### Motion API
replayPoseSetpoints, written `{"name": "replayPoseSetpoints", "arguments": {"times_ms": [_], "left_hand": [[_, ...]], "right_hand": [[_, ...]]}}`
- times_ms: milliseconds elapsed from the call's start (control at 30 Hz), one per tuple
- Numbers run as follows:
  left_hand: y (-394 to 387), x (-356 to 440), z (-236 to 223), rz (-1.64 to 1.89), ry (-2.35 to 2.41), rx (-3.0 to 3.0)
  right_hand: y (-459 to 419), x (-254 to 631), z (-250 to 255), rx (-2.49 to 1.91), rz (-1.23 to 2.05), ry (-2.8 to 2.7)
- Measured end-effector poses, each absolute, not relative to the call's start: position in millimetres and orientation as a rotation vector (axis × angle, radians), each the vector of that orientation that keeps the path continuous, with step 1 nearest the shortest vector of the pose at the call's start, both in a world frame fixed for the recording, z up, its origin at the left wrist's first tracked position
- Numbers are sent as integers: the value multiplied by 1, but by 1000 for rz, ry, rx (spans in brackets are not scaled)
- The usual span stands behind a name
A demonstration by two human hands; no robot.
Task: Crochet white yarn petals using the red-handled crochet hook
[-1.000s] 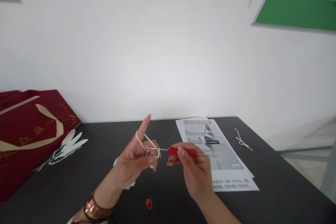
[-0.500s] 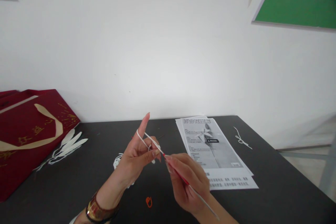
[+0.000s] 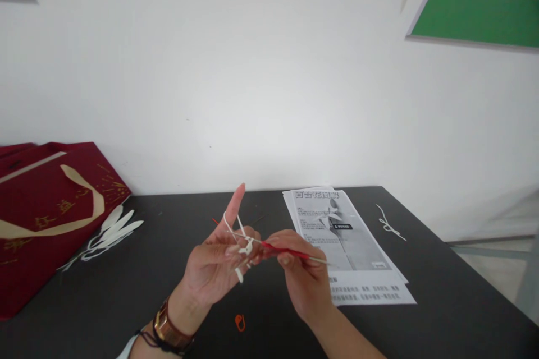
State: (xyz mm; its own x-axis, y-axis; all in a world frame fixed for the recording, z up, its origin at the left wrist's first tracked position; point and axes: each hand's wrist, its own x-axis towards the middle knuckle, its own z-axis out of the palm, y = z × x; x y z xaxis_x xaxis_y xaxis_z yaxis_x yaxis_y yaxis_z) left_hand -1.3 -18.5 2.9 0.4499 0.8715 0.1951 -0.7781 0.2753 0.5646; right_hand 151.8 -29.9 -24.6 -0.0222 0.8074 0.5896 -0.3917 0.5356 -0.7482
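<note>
Gripping red-handled hook, slim pale shaft, looped white yarn

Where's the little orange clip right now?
In the head view, the orange clip lies on the black table near the bottom edge, a bit left of centre, lower than the left hand and right hand.

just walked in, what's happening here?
A person's right hand grips a red-handled hook, its thin shaft at the white yarn. The left hand pinches that yarn, which also loops around its raised index finger. An orange clip lies on the black table; printed sheets lie to the right.
</note>
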Motion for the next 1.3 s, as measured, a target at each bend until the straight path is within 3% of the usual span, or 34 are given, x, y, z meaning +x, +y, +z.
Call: {"name": "replayPoseSetpoints", "arguments": {"times_ms": [133, 300, 1300], "left_hand": [[-19, -2, 4, 1050, 109, 619], [-21, 0, 2, 1014, 61, 617], [-21, 2, 2, 988, 25, 662]], "right_hand": [[-30, 146, -26, -305, 1468, -968], [-32, 148, -19, -284, 1618, -842], [-32, 186, 1, -343, 1016, -1317]]}}
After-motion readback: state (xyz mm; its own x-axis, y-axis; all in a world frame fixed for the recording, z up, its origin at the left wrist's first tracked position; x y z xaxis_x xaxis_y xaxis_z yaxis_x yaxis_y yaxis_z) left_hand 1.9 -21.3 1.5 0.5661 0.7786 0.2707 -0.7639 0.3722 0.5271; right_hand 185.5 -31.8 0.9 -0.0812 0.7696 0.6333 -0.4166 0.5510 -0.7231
